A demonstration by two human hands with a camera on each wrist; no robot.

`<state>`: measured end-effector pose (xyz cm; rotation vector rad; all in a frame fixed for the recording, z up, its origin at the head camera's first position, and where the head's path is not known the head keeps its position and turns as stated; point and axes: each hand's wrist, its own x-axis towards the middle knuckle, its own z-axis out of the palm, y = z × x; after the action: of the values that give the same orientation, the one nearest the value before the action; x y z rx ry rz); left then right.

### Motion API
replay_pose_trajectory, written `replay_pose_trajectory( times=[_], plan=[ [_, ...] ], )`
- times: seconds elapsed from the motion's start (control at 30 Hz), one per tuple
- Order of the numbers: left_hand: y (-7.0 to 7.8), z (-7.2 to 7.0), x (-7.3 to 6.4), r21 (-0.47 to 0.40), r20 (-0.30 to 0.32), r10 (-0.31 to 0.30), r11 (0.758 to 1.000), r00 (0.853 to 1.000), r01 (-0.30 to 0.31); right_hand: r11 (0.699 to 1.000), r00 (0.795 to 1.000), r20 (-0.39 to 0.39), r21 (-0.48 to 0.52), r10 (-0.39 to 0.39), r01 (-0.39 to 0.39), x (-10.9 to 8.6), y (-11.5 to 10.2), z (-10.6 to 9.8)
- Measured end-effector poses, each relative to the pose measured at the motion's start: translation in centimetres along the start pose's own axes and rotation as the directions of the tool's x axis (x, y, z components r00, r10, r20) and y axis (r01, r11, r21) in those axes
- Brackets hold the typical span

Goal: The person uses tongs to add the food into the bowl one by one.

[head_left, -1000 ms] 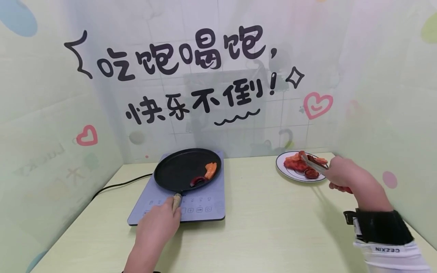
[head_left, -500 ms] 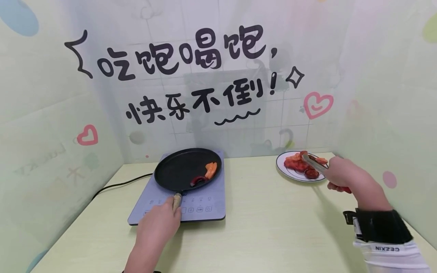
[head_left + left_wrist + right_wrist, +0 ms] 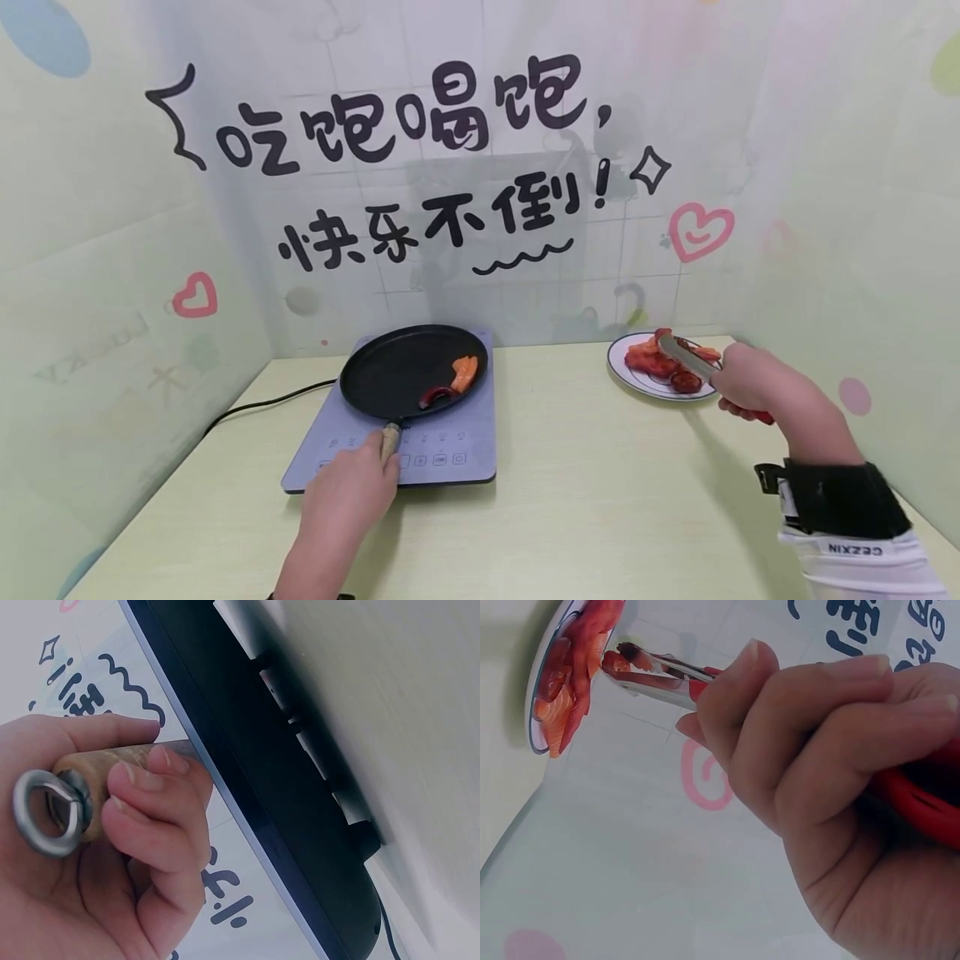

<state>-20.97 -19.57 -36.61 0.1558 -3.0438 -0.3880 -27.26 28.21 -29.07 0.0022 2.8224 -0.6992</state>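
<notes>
My left hand (image 3: 351, 492) grips the wooden handle (image 3: 112, 761) of a black frying pan (image 3: 397, 371); a metal hanging ring (image 3: 46, 814) is at the handle's end. An orange-pink slice (image 3: 464, 372) and a dark red curved piece (image 3: 437, 397) lie at the pan's right side. My right hand (image 3: 753, 383) holds metal tongs (image 3: 686, 358) with red handles (image 3: 922, 810). The tongs' tips are around a reddish-brown food piece (image 3: 617, 664) over a white plate (image 3: 617, 367) with a blue rim. Red meat (image 3: 651, 361) and a round brown-red piece (image 3: 686, 382) lie there.
Under the pan is a flat induction cooker (image 3: 450, 471), its black cord (image 3: 262, 406) running left. The pale table (image 3: 570, 483) stretches between cooker and plate. Printed wall sheets (image 3: 525, 308) enclose the back and both sides.
The tongs have turned slightly at the plate, and their tips sit a little further left. My left hand and the pan keep their place.
</notes>
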Motion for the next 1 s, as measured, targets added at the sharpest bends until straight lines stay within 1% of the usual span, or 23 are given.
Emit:
replay_pose_trajectory(
  times=[0.2,0.43,0.6,0.73,0.83,0.93,1.0],
  plan=[
    [0.0,0.0,0.0,-0.001,0.004,-0.004,1.000,1.000,0.004,0.998,0.998,-0.015,0.000,-0.058,0.058,-0.6,-0.9,0.1],
    [-0.1,0.0,0.0,-0.008,0.010,-0.004,1.000,1.000,0.004,0.995,0.993,-0.052,0.011,-0.102,0.102,-1.1,-2.5,0.6],
    [-0.1,0.0,0.0,-0.010,0.009,-0.004,1.000,1.000,0.004,0.984,0.986,-0.070,0.079,-0.153,0.158,-1.2,-3.9,1.1],
    [-0.1,0.0,-0.1,-0.010,0.004,-0.003,1.000,1.000,0.003,0.957,0.977,-0.076,0.202,-0.197,0.209,-1.5,-5.1,1.7],
    [-0.1,0.0,-0.1,-0.010,0.003,-0.002,1.000,1.000,0.002,0.919,0.972,-0.065,0.319,-0.224,0.233,-1.5,-6.0,2.3],
    [-0.1,0.0,0.0,-0.009,0.005,-0.001,1.000,1.000,0.001,0.878,0.967,-0.051,0.409,-0.251,0.250,-1.5,-6.7,2.9],
    [-0.1,0.0,0.0,-0.008,0.006,-0.002,1.000,1.000,0.002,0.854,0.965,-0.036,0.459,-0.259,0.247,-1.5,-7.2,3.3]
  ],
)
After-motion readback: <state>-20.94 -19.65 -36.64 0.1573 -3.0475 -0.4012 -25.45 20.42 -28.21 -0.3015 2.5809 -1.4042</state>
